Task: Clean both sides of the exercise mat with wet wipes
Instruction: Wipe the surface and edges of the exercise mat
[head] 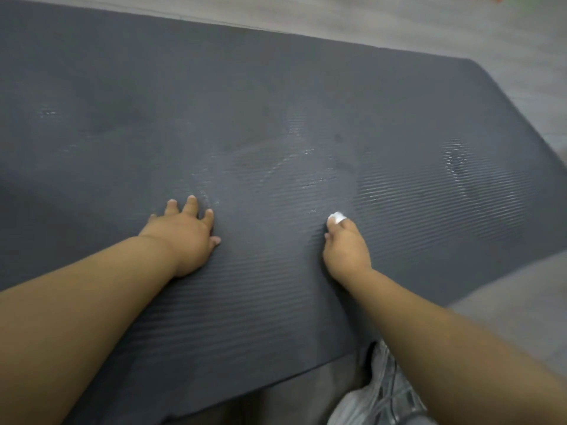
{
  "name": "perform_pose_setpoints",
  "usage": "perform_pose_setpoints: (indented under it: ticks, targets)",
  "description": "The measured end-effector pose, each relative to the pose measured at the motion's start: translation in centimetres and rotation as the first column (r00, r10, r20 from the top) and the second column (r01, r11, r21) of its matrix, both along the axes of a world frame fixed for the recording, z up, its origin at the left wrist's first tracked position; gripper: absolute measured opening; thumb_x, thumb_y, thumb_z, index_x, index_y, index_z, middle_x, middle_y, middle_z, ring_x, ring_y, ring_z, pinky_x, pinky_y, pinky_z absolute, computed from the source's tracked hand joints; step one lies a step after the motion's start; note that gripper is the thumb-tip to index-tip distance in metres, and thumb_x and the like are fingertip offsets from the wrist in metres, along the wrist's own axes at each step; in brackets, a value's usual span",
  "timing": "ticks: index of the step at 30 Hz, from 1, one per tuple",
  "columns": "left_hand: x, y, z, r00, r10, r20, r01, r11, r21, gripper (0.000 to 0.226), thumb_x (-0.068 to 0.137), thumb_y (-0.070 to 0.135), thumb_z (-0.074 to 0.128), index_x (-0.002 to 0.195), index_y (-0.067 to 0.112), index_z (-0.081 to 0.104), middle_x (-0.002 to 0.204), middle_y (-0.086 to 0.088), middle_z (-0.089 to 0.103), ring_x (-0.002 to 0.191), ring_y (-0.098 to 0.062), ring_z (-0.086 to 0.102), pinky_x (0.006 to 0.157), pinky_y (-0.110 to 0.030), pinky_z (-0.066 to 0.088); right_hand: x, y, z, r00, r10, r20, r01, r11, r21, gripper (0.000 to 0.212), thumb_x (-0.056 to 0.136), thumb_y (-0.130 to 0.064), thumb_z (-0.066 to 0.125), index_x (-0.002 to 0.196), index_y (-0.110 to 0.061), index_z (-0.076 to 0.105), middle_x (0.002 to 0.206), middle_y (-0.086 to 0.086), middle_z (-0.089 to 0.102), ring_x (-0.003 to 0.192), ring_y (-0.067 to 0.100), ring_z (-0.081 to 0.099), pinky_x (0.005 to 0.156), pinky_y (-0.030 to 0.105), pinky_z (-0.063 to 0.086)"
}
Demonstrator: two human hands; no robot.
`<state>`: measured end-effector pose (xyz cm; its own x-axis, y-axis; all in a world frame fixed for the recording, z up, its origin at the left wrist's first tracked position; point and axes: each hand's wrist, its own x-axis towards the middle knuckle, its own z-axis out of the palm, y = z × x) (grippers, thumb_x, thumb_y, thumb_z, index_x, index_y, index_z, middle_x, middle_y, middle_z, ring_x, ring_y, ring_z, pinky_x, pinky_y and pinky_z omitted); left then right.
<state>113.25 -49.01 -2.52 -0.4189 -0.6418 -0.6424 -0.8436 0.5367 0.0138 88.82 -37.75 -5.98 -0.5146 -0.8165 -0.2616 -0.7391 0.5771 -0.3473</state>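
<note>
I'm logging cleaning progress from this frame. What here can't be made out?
Head view only:
wet wipe: mostly hidden inside the right hand.
exercise mat: underside faces the floor; left end cut off by the frame.
grey shoe: cropped by the bottom edge.

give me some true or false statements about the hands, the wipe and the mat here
1. The left hand lies flat on the mat with its fingers spread. True.
2. The wet wipe is under the left hand. False: the right hand grips it, bunched up, against the mat.
3. The mat is rolled up. False: it lies spread out flat on the floor.
4. Wet streaks show on the mat beyond the hands. True.
5. A grey shoe shows just off the mat's near edge. True.
</note>
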Motion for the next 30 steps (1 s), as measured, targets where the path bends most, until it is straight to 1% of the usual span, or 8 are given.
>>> perform_pose_setpoints:
  ticks: [5,10,15,18,20,24,27,30]
  targets:
    - [0.1,0.5,0.5,0.999,-0.028,0.022,0.027,0.999,0.025,0.069,0.096,0.057,0.026,0.151,0.021,0.006,0.158,-0.01,-0.008,0.143,-0.037,0.003,0.111,-0.054,0.026,6.0,2.6,0.2,0.953,0.285,0.106,-0.287,0.958,-0.003,0.042,0.099,-0.016,0.039,0.141,-0.015,0.038,0.146,-0.004,0.034,0.135,0.015,0.032,0.1,0.007,0.015]
    - [1.6,1.0,1.7,0.995,-0.087,0.048,0.087,0.996,0.014,0.058,0.098,0.05,0.031,0.146,0.018,0.027,0.15,-0.008,0.022,0.135,-0.034,0.031,0.106,-0.048,0.034,9.6,3.7,2.0,0.87,0.484,0.098,-0.491,0.867,0.079,0.042,0.097,-0.013,0.041,0.139,-0.013,0.041,0.142,0.005,0.038,0.131,0.024,0.037,0.109,0.025,0.028]
    - [2.9,2.7,2.7,0.996,-0.084,0.038,0.085,0.996,-0.022,0.047,0.099,0.047,0.028,0.135,0.02,0.039,0.136,-0.008,0.038,0.125,-0.033,0.041,0.102,-0.047,0.039,9.2,2.6,2.6,0.852,0.522,0.052,-0.523,0.839,0.153,0.04,0.096,-0.012,0.04,0.136,-0.013,0.042,0.124,0.01,0.045,0.114,0.03,0.047,0.097,0.033,0.041]
    - [2.3,3.7,2.5,0.997,-0.063,0.045,0.064,0.998,-0.014,0.044,0.098,0.046,0.03,0.135,0.023,0.038,0.136,-0.008,0.038,0.124,-0.034,0.04,0.101,-0.05,0.039,6.9,4.3,2.1,0.847,0.531,-0.004,-0.524,0.837,0.155,0.043,0.098,-0.017,0.038,0.141,-0.022,0.035,0.13,0.003,0.043,0.114,0.025,0.047,0.095,0.029,0.04]
    - [1.3,4.1,2.4,0.997,-0.057,0.044,0.057,0.998,0.007,0.047,0.097,0.049,0.032,0.139,0.026,0.034,0.14,-0.008,0.034,0.126,-0.037,0.038,0.102,-0.052,0.037,3.4,6.1,2.1,0.925,0.373,-0.07,-0.356,0.917,0.18,0.038,0.098,-0.02,0.037,0.135,-0.022,0.039,0.132,0.0,0.044,0.114,0.025,0.049,0.095,0.03,0.04]
    - [-0.4,4.7,1.7,0.994,-0.09,0.055,0.088,0.996,0.03,0.053,0.097,0.051,0.03,0.145,0.03,0.025,0.145,-0.011,0.026,0.13,-0.041,0.033,0.104,-0.053,0.035,0.9,9.1,1.1,0.995,0.041,-0.088,-0.035,0.997,0.068,0.01,0.09,-0.012,0.041,0.095,-0.014,0.049,0.101,0.005,0.055,0.092,0.028,0.053,0.078,0.026,0.039]
    - [-0.7,4.8,2.1,0.989,-0.12,0.085,0.117,0.993,0.028,0.054,0.097,0.051,0.031,0.146,0.029,0.025,0.145,-0.01,0.027,0.13,-0.038,0.034,0.105,-0.049,0.036,6.2,10.0,0.1,0.981,0.183,0.062,-0.18,0.982,-0.05,0.025,0.092,-0.01,0.045,0.114,-0.005,0.056,0.12,0.011,0.056,0.113,0.028,0.052,0.098,0.028,0.039]
    - [-0.5,5.0,2.1,0.99,-0.121,0.076,0.12,0.993,0.019,0.054,0.097,0.051,0.033,0.145,0.027,0.028,0.143,-0.009,0.03,0.128,-0.035,0.038,0.105,-0.047,0.037,11.3,10.4,0.8,0.88,0.457,0.131,-0.44,0.887,-0.136,0.038,0.095,-0.015,0.042,0.132,-0.01,0.049,0.126,0.011,0.052,0.115,0.029,0.05,0.096,0.03,0.042]
